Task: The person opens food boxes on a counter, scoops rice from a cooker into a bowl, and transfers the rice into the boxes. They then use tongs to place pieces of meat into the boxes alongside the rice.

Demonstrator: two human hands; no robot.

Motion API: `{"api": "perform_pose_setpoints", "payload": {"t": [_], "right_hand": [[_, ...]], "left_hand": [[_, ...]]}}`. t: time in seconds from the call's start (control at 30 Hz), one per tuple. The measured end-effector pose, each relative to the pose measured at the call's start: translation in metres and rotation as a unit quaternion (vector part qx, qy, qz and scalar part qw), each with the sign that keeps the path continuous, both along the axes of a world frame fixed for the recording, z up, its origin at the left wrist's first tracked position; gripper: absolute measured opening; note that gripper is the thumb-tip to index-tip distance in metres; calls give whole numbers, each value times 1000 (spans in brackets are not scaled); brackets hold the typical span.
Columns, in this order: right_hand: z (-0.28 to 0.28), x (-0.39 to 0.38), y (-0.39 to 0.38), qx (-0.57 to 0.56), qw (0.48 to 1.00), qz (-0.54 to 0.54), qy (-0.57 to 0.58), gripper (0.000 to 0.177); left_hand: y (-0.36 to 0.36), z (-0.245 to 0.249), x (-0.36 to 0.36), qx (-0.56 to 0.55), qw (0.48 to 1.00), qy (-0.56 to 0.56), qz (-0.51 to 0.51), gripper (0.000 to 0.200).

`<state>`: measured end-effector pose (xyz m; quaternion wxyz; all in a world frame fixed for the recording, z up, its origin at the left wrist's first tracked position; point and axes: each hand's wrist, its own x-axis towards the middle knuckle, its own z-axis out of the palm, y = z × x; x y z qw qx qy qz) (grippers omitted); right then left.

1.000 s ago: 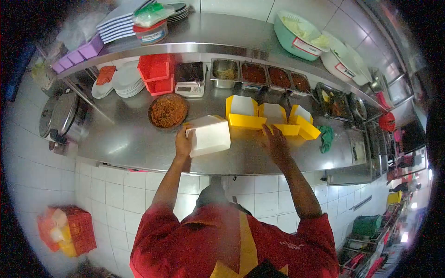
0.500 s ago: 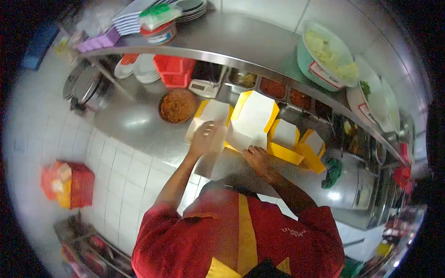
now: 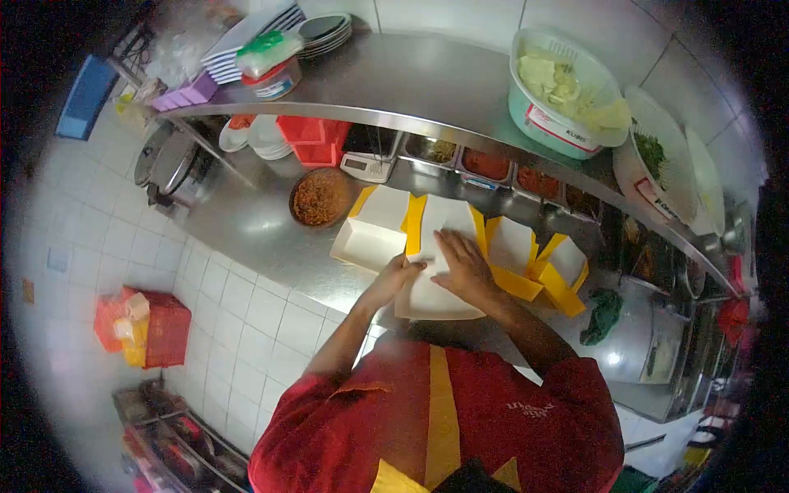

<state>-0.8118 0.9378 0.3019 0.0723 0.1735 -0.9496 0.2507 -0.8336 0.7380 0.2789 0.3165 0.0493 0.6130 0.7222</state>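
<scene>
My left hand (image 3: 396, 280) pinches the left edge of a white and yellow box (image 3: 448, 215), its thumb pointing right. My right hand (image 3: 464, 267) lies with spread fingers on the white inside of this box, whose front part is unfolded toward me. Beside it on the left stands an open box (image 3: 374, 244) with its lid up. To the right are two smaller yellow and white boxes, one (image 3: 511, 251) next to the other (image 3: 562, 271). A bowl of reddish-brown food (image 3: 320, 197) sits behind the left box.
Behind the boxes are a scale (image 3: 367, 167), red trays (image 3: 312, 140) and metal food pans (image 3: 486, 163). A steel shelf (image 3: 411, 82) overhangs them, bearing a tub of cut vegetables (image 3: 567, 99) and plates. A green cloth (image 3: 602, 316) lies at right; a red crate (image 3: 168, 329) stands at lower left.
My left hand has moved from the left box rightward to the larger box. My right hand has moved up onto its white surface. The larger box now extends farther toward me.
</scene>
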Motion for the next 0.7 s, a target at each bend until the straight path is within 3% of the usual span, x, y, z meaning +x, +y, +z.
{"api": "perform_pose_setpoints", "payload": {"t": [0.07,0.1,0.13,0.2,0.27,0.3,0.4,0.43,0.53,0.57,0.6,0.63,0.67,0.7], "right_hand": [[-9,4,-2,64,997,47,-25,73],[-16,7,-6,36,999,20,22,55],[-20,10,-4,38,999,10,17,55],[-20,9,-5,-41,993,-33,-106,35],[-19,-4,-1,12,993,-31,-117,29],[-17,-12,1,61,990,-23,-124,26],[5,-30,0,-26,977,-65,-200,32],[-6,-29,7,-41,998,-47,17,36],[-17,-22,52,13,989,-144,44,48],[-15,-6,72,30,989,-148,5,50],[-17,10,90,60,984,-129,-105,51],[-21,27,104,86,967,-107,-214,52],[-35,46,113,76,969,-93,-214,47],[-56,65,116,65,971,-77,-214,43]], "left_hand": [[-6,-44,1,-22,1000,-2,2,25],[-9,-43,2,-1,1000,-4,15,25],[-9,-43,1,21,999,-5,28,25],[-2,-25,4,30,999,-22,37,37],[6,-2,2,-96,987,82,98,53],[5,-9,-8,-124,984,99,79,60],[5,-20,-35,-190,940,281,28,53],[7,-22,-39,-185,940,285,22,53],[16,-15,-46,-269,939,207,47,53],[17,-13,-49,-302,931,198,46,56],[16,-12,-52,-334,922,189,47,59],[12,-42,-62,-370,900,225,44,65],[12,-56,-64,-367,901,227,38,65],[12,-65,-65,-400,852,330,75,68]]}}
